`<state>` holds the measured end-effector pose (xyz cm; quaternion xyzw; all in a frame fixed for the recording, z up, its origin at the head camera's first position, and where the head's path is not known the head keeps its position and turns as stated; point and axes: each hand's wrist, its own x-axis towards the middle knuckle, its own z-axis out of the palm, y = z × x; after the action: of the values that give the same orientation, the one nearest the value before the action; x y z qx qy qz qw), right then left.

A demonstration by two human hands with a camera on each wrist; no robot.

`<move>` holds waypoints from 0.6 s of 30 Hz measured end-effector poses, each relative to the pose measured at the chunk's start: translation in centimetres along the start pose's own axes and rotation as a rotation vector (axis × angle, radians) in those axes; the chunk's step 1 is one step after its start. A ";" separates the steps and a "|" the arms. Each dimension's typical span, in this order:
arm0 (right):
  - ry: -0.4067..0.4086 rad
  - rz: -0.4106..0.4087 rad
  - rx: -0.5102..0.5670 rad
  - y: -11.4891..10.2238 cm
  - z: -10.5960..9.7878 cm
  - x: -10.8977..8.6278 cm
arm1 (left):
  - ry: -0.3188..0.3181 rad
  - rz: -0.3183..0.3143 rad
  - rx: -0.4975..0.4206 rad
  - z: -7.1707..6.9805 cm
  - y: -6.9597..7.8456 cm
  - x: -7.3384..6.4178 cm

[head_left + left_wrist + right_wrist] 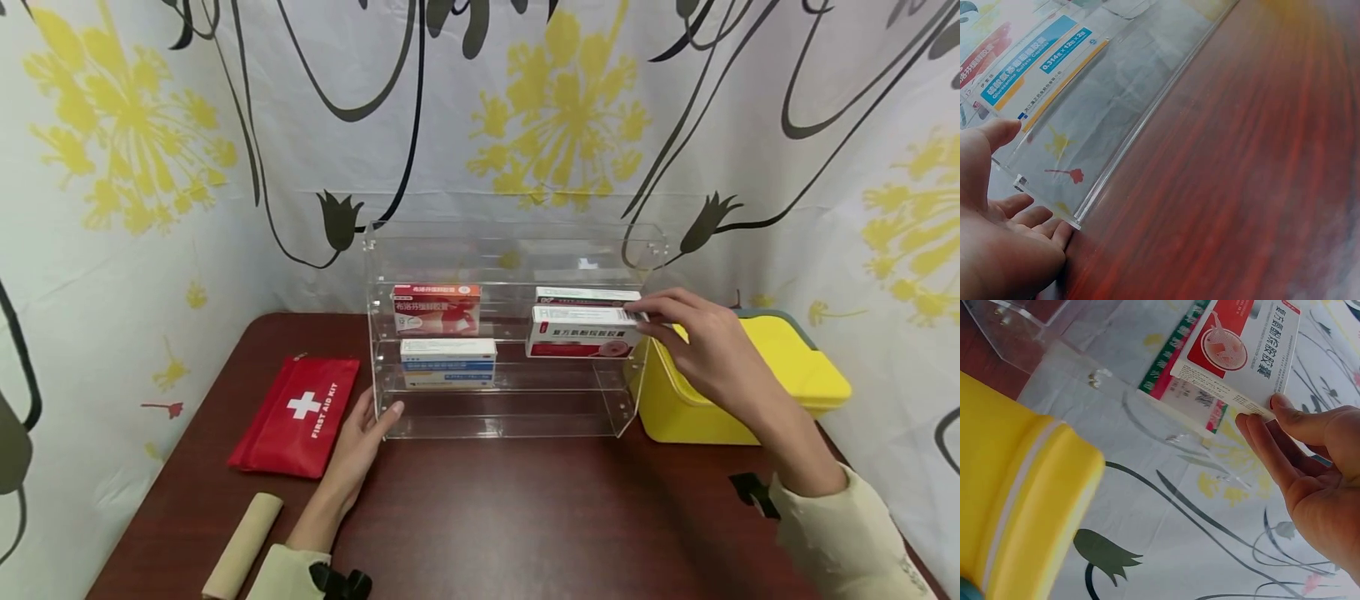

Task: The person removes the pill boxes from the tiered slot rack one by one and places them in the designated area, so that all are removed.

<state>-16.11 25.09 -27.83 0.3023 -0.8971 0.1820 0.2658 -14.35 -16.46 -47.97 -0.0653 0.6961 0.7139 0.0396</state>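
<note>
A clear acrylic display rack [491, 427] with stepped shelves stands on the table. My right hand [708, 346] pinches the right end of a white-and-red medicine box [581, 333], between thumb and fingertips in the right wrist view. Right behind that box is another medicine box [585, 295] with a green-and-red band [1166, 359]. My left hand [358, 446] grips the rack's lower left side panel, thumb inside and fingers outside. Near its thumb, a blue-and-white medicine box [1041, 65] sits on a lower shelf, below a red medicine box [437, 310].
A red first aid pouch [296, 417] lies left of the rack, with a beige roll [243, 546] nearer the front. To the right stands a yellow case [697, 412], close to the rack's side. A patterned cloth [450, 158] hangs behind the table.
</note>
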 end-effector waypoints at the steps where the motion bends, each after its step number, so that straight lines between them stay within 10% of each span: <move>1: -0.003 0.001 0.001 -0.2 -0.2 0.0 | -0.001 0.003 0.000 0.0 0.0 -0.1; 10: -0.034 -0.018 0.050 -1.0 -1.2 -1.3 | 0.000 -0.006 0.009 -0.1 -0.2 -0.1; 18: -0.348 0.090 0.385 0.4 1.9 -7.1 | -0.009 -0.004 0.025 -0.3 0.1 0.0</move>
<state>-12.28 27.67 -33.59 0.3339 -0.8907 0.3061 0.0369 -14.40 -16.73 -47.85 -0.0629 0.7045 0.7054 0.0450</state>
